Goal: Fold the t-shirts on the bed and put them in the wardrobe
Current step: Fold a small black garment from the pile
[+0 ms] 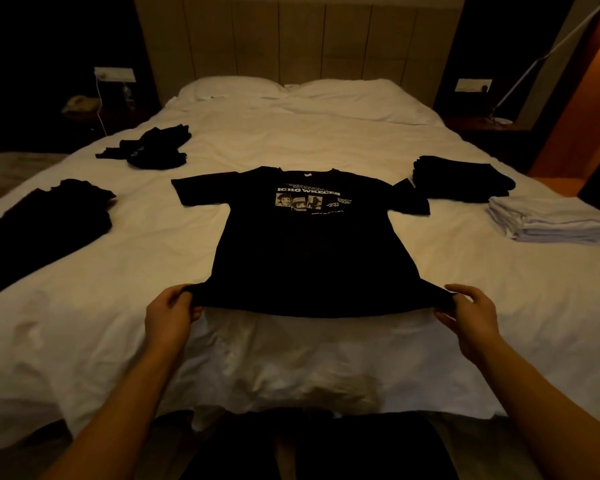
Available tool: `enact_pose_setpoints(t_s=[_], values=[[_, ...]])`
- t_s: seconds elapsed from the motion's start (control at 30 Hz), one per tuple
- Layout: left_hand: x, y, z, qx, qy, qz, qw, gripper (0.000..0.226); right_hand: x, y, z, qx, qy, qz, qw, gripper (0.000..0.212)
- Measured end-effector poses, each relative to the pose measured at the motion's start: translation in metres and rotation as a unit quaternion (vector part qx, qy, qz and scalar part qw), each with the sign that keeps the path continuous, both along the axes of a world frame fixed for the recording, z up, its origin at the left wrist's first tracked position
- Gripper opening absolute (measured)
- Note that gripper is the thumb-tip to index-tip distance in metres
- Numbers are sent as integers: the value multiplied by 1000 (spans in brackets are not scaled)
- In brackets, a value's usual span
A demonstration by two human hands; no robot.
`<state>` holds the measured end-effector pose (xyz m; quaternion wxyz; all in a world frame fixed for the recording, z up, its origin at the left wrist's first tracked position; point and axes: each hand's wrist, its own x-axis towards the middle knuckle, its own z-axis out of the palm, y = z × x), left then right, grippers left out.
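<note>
The black printed cloth t-shirt (309, 244) looks matt and soft. The white cloth bed sheet (291, 358) is matt and creased. The beige panelled headboard (302, 36) looks smooth.

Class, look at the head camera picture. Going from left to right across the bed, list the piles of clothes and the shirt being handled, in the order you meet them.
Loose black pile → crumpled black heap → spread black t-shirt, hem pinched by the left hand and right hand → folded black stack → folded white stack.

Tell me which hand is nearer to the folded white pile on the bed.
The right hand. It grips the black t-shirt's hem corner, below and left of the white pile. The left hand grips the opposite hem corner, farther away.
</note>
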<state>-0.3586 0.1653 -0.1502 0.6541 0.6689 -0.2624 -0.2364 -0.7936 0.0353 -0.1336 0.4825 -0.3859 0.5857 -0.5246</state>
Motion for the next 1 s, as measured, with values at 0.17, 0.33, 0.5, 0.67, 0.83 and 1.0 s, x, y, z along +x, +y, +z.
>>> enact_pose_setpoints(t_s=[0.17,0.33,0.5,0.67,0.83,1.0], values=[[2,-4,13,8,-54,-44,998,31,-7,-3,12,13,14,20,1000,30],[13,-7,26,-39,-75,1,996,31,-13,-5,34,-29,-35,36,998,29],[16,13,-20,131,2,-84,988,33,-27,12,-1,124,93,111,982,26],[8,23,-15,100,86,-100,986,33,-33,21,-8,125,57,129,982,23],[5,26,-9,89,97,-99,986,28,-35,29,-15,97,46,145,984,22],[8,33,-11,106,127,-115,979,18,-32,29,-20,88,116,171,974,21]])
